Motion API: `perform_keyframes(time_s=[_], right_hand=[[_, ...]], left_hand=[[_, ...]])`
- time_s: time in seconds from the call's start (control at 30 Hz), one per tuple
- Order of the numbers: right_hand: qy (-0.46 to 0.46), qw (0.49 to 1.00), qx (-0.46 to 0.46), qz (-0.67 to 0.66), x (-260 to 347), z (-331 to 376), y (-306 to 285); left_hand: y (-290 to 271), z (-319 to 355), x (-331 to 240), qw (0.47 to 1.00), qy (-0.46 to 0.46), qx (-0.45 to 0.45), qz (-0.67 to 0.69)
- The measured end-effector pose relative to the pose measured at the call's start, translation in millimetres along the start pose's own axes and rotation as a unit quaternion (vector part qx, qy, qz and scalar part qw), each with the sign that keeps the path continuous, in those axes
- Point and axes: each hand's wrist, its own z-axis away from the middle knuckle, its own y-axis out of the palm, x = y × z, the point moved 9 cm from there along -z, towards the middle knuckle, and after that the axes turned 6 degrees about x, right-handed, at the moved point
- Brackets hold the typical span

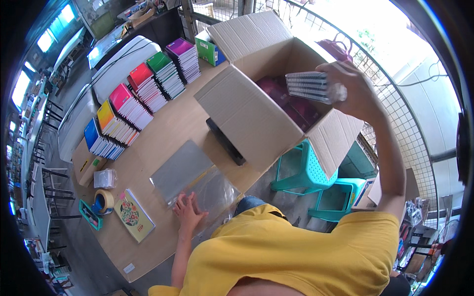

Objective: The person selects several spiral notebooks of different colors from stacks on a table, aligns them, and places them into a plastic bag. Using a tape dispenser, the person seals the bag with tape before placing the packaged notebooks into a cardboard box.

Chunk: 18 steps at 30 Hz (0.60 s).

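Note:
My right hand (345,91) is raised over the open cardboard box (252,113), closed around one end of a plastic-wrapped pack with dark and white stripes (307,85). What is inside the wrap I cannot make out. Below the pack, dark maroon items (301,111) lie in the box. My left hand (188,209) rests with fingers apart on a clear plastic sleeve (215,190) at the table's near edge. A grey flat sheet or sleeve (181,160) lies just beyond it. Left of that hand is a yellow notebook with a round floral print (134,216).
Notebook stacks in several colours (143,89) line the table's far left side. Nearby are a tape roll (104,201), a small teal tray (91,215) and a brown carton (86,160). A black bar-shaped object (224,140) lies beside the box. Teal stools (308,165) stand under the box's right side.

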Motion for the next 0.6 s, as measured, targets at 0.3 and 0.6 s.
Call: perform_keyframes(time_s=[0.3,0.6], right_hand=[[-0.111,0.897,0.362,0.228,-173,-48,264],[-0.103,0.906,0.408,0.038,-227,-83,343]], left_hand=[[2,-11,-1,1.0,-0.022,0.001,0.006],[2,-13,-11,0.999,0.032,0.007,-0.013]])
